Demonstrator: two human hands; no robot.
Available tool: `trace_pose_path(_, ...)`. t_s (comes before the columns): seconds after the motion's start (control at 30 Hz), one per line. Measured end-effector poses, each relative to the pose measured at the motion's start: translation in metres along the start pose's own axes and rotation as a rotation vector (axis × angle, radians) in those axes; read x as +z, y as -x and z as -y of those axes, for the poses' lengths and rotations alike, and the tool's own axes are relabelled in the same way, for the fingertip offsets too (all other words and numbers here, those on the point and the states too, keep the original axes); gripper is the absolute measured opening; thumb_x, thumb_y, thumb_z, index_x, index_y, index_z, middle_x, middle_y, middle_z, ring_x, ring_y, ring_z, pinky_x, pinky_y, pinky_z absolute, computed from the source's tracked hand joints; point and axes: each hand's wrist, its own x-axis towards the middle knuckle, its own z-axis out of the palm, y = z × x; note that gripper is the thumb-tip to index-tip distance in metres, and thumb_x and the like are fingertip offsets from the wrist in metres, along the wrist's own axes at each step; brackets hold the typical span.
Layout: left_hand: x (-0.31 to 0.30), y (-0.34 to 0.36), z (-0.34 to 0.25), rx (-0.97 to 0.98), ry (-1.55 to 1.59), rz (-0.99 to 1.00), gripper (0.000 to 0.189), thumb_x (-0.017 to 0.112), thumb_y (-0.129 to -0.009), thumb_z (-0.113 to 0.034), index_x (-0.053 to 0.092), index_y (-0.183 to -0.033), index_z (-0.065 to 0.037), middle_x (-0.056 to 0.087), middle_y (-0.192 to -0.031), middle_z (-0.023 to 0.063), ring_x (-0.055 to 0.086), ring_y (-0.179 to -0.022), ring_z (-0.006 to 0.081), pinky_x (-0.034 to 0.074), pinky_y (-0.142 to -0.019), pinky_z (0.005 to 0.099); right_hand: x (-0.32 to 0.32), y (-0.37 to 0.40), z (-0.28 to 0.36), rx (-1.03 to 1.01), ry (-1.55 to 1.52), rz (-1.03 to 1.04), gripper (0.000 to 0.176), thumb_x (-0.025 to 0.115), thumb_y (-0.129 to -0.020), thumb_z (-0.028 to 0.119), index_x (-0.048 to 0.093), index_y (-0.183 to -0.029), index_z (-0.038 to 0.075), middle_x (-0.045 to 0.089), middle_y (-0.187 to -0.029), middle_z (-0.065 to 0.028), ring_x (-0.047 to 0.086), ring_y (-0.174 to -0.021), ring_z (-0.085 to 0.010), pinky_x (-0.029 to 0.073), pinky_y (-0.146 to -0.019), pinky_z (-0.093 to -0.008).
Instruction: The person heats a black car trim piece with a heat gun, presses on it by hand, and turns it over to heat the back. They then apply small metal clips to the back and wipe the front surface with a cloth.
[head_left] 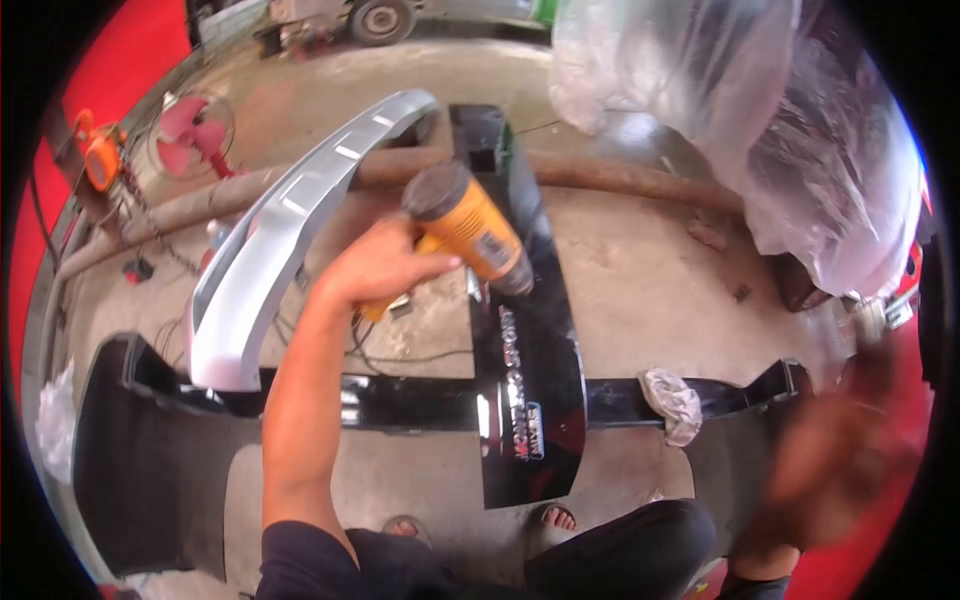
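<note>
My left hand is wrapped round the handle of a yellow heat gun. The gun's nozzle points down at a long glossy black panel, close over its surface. Silver lettering reading "Montero Sport" runs along that panel, with a small badge beside it. Low at the right edge, my right hand is smeared by motion, and its fingers do not show clearly. A crumpled white cloth lies between it and the panel, on a wide black bumper under the panel.
A silver trim piece rests at the left on the black bumper. Behind runs a rusty pipe. Plastic sheeting hangs at upper right. A red fan and an orange hoist stand at left. A cord trails on the floor.
</note>
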Motion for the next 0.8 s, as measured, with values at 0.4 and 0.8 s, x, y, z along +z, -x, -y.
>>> trace_pose_path(0.4,0.005,0.002,-0.013,-0.135,-0.010,0.041,0.050,0.077,-0.086,-0.030,0.068,-0.119,0.005,0.072,-0.091,0.0151,0.066,-0.067,0.0175,0.056,-0.064,0.0340,0.050,0.076,-0.179,0.602,0.832,1.136,0.047,0.065,-0.097,0.041,0.064,-0.130,0.009,0.066,-0.114,-0.0145,0.064,-0.110,-0.0381,0.051,-0.095,-0.0473)
trace_pose_path(0.8,0.011,-0.004,-0.019,-0.099,-0.162,-0.053,0.053,0.076,-0.085,-0.035,0.069,-0.118,0.005,0.073,-0.106,0.0264,0.071,-0.101,0.0368,0.053,-0.093,0.0409,0.025,0.077,-0.188,0.793,0.856,1.263,0.056,0.062,-0.098,0.046,0.058,-0.140,0.009,0.063,-0.130,-0.0205,0.058,-0.124,-0.0378,0.046,-0.106,-0.0450)
